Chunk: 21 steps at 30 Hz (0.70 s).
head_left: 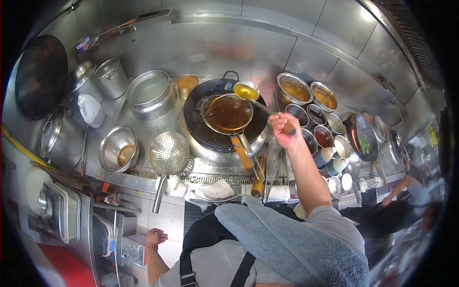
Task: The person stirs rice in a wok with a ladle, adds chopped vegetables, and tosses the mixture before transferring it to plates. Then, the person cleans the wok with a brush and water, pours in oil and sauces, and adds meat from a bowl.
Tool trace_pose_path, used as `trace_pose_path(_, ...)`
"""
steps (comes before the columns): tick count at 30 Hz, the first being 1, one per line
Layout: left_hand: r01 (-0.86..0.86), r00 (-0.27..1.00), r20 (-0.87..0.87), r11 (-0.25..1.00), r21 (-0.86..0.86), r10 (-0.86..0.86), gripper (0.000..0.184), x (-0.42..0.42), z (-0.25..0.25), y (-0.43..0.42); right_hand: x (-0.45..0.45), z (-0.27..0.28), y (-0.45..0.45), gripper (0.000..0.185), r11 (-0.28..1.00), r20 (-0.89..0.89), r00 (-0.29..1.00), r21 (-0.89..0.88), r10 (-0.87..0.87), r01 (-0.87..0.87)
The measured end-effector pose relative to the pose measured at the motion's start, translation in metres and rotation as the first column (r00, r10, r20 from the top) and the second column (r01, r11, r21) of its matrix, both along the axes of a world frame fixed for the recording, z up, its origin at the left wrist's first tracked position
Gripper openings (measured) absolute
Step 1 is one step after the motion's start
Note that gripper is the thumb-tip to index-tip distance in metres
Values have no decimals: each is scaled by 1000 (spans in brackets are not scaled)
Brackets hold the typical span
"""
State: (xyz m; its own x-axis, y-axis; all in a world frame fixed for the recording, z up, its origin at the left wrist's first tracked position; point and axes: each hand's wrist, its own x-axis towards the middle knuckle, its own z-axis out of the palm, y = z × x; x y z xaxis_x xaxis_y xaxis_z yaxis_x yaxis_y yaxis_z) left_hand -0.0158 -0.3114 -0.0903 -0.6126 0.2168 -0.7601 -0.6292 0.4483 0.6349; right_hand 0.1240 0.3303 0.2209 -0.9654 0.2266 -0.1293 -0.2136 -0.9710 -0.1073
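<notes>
My right hand (285,130) is closed around the wooden-ended handle of a ladle (246,91), which holds yellow liquid above the back right of a black wok (196,117). Inside the wok rests a round, rimmed strainer or pan (228,114) with dark brown liquid showing in it; which of the two it is I cannot tell. Its handle points toward me, beside a wooden handle (241,153). Low on the left, my left hand (156,237) hangs away from the stove, its fingers loosely bent and apart, holding nothing.
Left of the wok are a large pot (150,107), a perforated skimmer (169,153) and a steel bowl (111,150). Right of it stand pots of amber liquid (294,91) and several seasoning containers (323,137). Cloths (215,189) lie along the front edge. Another person's arm (398,190) shows far right.
</notes>
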Motion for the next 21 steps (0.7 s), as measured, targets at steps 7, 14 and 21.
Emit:
trace_pose_path(7,466,868,-57,770,437,-493,14,-13,152,49,16,-24,-86,44,861,400,905,502,-145,-84)
trace_pose_path(14,597,745,-156,544,590,-648,21,-12,143,175,58,-35,-136,79,-51,485,655,780,-579,-623)
trace_pose_path(21,502,737,-65,481,719,-673,49,29,141,341,152,-123,-139,81,-727,-253,741,538,-622,-427)
